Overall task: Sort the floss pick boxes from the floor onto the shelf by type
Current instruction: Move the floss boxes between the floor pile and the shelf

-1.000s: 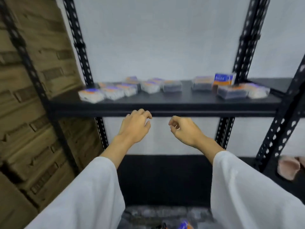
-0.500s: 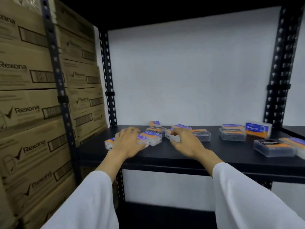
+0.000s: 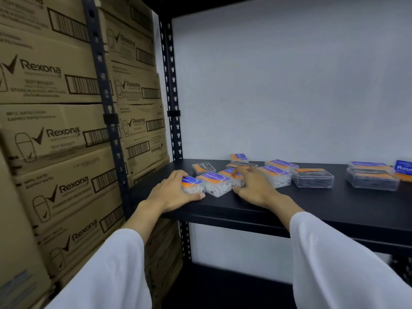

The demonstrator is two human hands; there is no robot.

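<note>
A: Light is even and cool — the white wall [image 3: 289, 85] behind the hands reads brightest, with no glare on it.

B: Dark shelf [image 3: 323, 204] swallows detail; shadows under the palms are soft. Cartons [image 3: 55, 130] left of the hands smear with motion blur, and uprights bow toward the frame edges — wide-angle distortion.
</note>
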